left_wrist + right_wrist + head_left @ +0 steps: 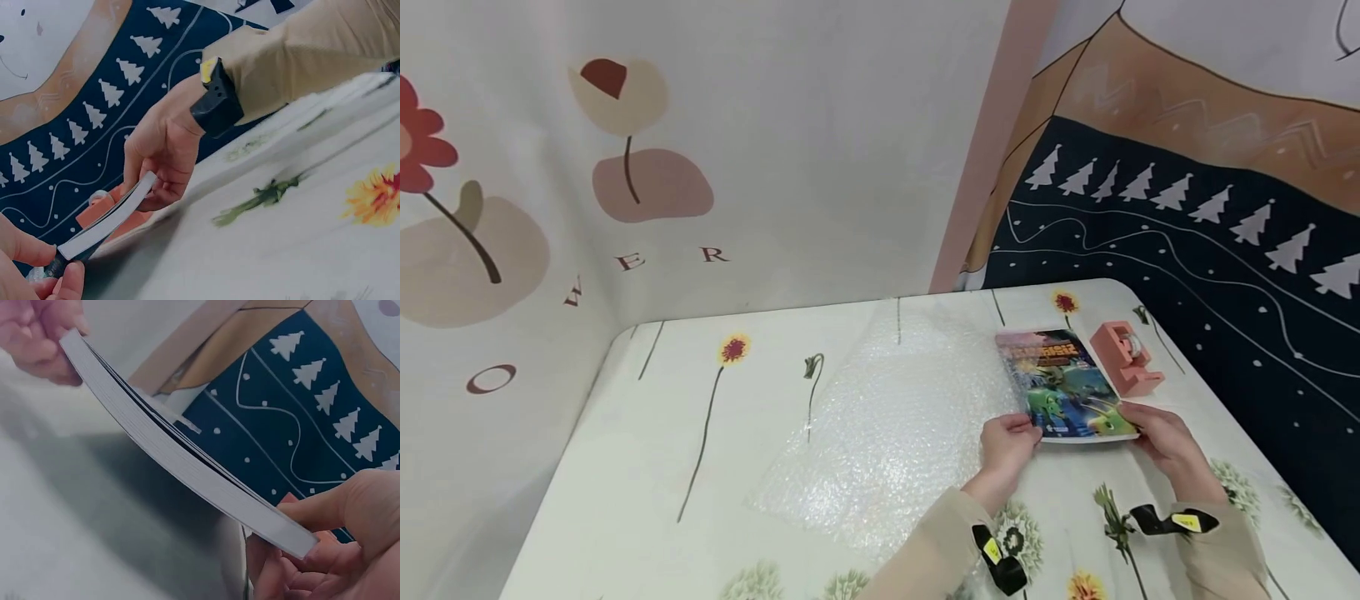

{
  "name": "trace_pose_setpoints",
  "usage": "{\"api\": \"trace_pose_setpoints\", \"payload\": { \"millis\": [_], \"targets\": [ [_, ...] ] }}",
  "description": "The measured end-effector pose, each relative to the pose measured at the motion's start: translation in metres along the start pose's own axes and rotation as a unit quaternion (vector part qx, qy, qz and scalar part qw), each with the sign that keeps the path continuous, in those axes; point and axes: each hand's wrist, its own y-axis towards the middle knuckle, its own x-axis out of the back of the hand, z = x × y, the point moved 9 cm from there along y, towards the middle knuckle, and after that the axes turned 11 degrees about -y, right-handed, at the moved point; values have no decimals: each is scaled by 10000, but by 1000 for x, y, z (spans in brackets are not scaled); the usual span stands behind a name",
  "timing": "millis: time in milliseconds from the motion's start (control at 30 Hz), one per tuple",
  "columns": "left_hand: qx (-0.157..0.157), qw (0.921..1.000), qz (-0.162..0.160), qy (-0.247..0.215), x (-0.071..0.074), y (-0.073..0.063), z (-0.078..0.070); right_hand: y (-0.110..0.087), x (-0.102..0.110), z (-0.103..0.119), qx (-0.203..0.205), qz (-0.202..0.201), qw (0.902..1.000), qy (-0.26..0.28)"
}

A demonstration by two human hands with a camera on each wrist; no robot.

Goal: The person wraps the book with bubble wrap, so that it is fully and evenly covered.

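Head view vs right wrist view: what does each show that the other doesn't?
Head only: the printed front cover of the book, bubble wrap spread out left of it, the whole tape dispenser, and the lettered flower hanging.

Right wrist only: a dark gap between the upper cover and the curved page block, plus fingers of the right hand beneath the book.

Both: the book held between left hand and right hand, and the dark hanging with pale trees.

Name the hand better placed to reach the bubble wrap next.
Probably the left hand: it holds the book on the side nearest the bubble wrap; the right hand is farther off, by the tape dispenser.
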Motion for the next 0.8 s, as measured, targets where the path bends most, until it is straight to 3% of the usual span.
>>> {"api": "trace_pose_setpoints", "payload": {
  "millis": [400, 800],
  "targets": [
    [250, 9992, 156, -287, -4, -4, 3, -22, 10, 17, 260, 9, 9948, 982],
    [488, 9962, 489, -529, -15, -12, 6, -27, 44, 2, 476, -427, 9865, 1510]
  ]
}}
